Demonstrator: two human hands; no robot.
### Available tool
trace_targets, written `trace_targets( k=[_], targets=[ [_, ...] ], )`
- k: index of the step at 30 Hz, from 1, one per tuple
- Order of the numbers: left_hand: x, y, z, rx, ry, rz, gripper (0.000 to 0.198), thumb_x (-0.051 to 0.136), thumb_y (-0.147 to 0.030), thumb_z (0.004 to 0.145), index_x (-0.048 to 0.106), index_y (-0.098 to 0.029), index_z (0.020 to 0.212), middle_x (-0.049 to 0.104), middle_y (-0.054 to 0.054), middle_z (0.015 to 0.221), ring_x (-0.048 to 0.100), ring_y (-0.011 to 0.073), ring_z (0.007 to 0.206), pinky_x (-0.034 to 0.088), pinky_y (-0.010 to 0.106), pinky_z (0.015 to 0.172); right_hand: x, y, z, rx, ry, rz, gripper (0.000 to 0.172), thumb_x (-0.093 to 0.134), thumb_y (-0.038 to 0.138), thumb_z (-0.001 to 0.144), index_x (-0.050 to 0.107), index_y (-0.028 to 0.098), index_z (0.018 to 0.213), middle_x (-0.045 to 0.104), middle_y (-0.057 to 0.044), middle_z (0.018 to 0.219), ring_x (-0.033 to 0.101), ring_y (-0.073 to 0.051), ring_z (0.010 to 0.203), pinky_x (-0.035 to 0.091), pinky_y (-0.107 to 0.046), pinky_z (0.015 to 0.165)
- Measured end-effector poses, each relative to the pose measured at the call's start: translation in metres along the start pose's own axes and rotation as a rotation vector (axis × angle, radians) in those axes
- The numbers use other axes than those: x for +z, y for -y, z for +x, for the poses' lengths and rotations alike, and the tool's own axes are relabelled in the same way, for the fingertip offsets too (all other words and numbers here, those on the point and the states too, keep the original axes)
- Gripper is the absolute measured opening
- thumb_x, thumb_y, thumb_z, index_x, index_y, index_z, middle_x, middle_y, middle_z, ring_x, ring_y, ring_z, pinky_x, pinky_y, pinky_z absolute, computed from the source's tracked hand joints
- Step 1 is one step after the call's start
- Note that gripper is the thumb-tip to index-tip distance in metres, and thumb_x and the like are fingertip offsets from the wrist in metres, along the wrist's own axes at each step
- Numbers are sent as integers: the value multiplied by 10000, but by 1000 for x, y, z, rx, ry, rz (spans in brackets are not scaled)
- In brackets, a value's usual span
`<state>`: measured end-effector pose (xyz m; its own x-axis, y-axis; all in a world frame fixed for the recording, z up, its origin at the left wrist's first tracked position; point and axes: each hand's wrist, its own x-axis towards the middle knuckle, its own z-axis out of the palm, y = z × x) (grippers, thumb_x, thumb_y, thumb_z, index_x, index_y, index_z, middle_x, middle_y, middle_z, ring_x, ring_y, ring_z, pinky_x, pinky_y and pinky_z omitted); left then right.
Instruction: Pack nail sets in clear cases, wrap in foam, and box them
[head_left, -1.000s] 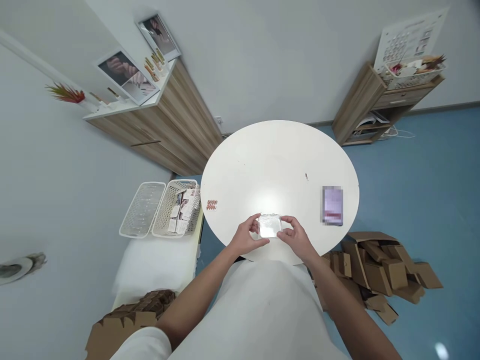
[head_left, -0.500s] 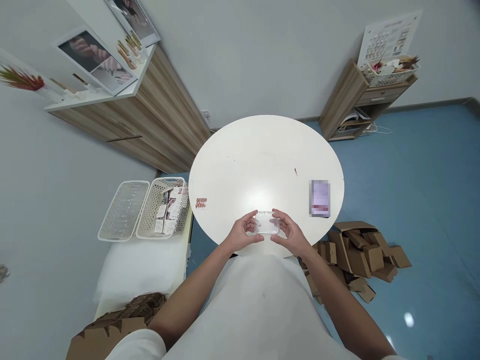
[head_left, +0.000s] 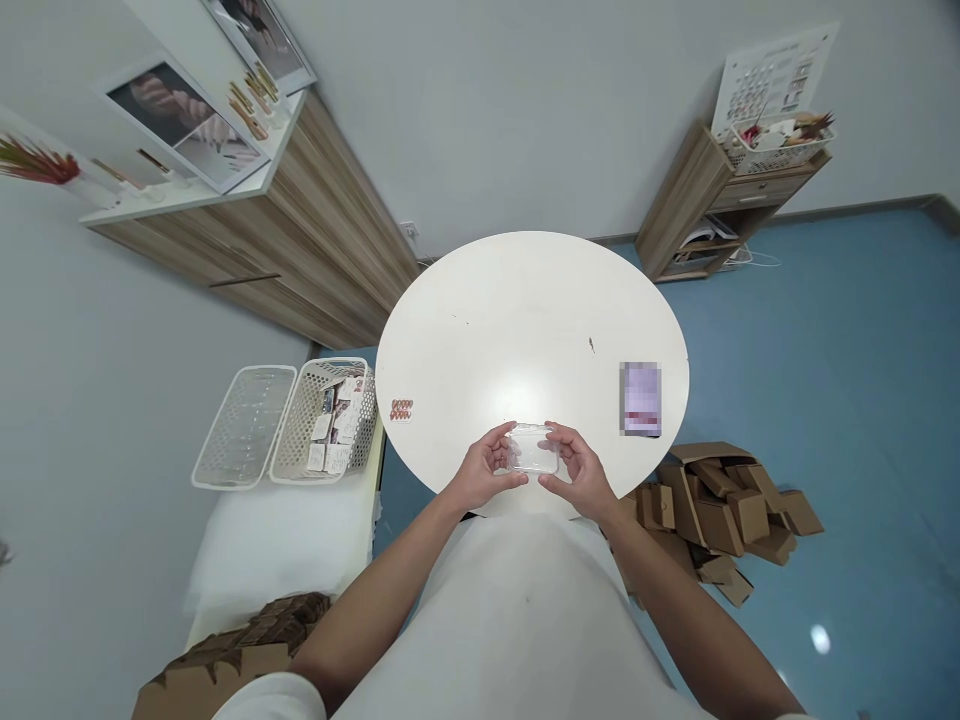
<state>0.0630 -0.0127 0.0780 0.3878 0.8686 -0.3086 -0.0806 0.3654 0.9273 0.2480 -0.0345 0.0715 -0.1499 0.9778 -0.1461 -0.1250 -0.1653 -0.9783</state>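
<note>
My left hand [head_left: 480, 474] and right hand [head_left: 583, 476] are half curled, fingers and thumbs parted, gripping a clear case [head_left: 533, 456] between them by its two ends. The case is near the front edge of the worktop [head_left: 525, 290], in front of my white shirt [head_left: 529, 600]; whether it touches the surface I cannot tell. On the worktop, well apart from my hands, a card of small red pieces [head_left: 401, 410] lies at left and a blurred purple item [head_left: 643, 400] at right; a small dark mark [head_left: 591, 345] shows beyond. A white basket [head_left: 283, 455] at left contains printed papers [head_left: 337, 425]; beside it is a shallow white tray [head_left: 208, 450], contents unclear. On the floor at right, an open carton [head_left: 684, 505] holds small brown boxes [head_left: 748, 515], with others lying around it.
</note>
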Motion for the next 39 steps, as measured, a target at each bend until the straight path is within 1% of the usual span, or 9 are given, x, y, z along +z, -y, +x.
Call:
trace_targets(
  k=[6,10,14,18,24,26,29,33,39],
  targets=[
    [6,-2,-1,-20,54,88,779,759,-207,558,400,-239,1248,535,69,1020,550,147,828,440,309,758,-4,-4,3,27,-79,96,452,713,407,578,512,256,954,501,-83,1147,555,-222,940,434,-418,842],
    [8,-3,-1,-39,50,95,805,734,-219,593,339,-265,1293,517,67,1038,550,148,837,438,311,756,-9,0,10,86,-75,80,485,712,473,549,507,249,927,558,-65,1029,568,-222,890,451,-385,784],
    [4,2,-1,-45,61,148,806,708,-201,620,312,-294,1317,520,33,939,516,94,729,428,277,712,-9,3,14,179,-104,132,411,591,562,648,509,250,902,571,-23,923,603,-191,797,452,-369,769],
    [1,13,-6,-53,24,274,762,694,-209,635,341,-301,1304,533,17,909,461,69,655,422,269,700,-6,-2,19,305,-159,120,351,494,561,720,533,238,854,559,-13,930,596,-152,750,471,-349,749],
    [4,35,-11,-84,-78,200,827,706,-253,622,282,-289,1332,549,18,935,491,65,636,432,278,713,3,-16,24,357,-125,39,379,520,451,734,525,250,1056,577,-24,895,590,-144,688,469,-353,719],
    [2,41,-9,-88,-131,170,853,709,-260,615,260,-288,1340,544,14,934,499,62,627,440,275,704,10,-19,22,364,-95,28,479,524,431,733,457,261,1176,568,-35,953,589,-146,719,467,-348,726],
    [-3,49,-6,-83,-190,164,854,705,-268,616,254,-283,1341,543,11,935,501,60,618,449,267,677,22,-24,16,400,-55,-6,699,551,414,712,250,293,1331,496,-62,1140,577,-154,831,461,-350,770],
    [-11,59,-3,-103,-236,227,819,695,-283,633,271,-279,1334,554,14,954,490,58,606,445,259,659,34,-36,8,429,-18,-37,854,567,403,707,38,324,1372,327,-83,1345,503,-188,1038,423,-392,860],
    [-12,78,-3,-164,-275,283,801,684,-300,652,257,-258,1328,568,30,957,519,84,650,442,263,652,35,-59,5,484,-41,-11,779,560,375,714,130,326,1362,273,-70,1390,409,-221,1163,363,-428,926]
  ],
)
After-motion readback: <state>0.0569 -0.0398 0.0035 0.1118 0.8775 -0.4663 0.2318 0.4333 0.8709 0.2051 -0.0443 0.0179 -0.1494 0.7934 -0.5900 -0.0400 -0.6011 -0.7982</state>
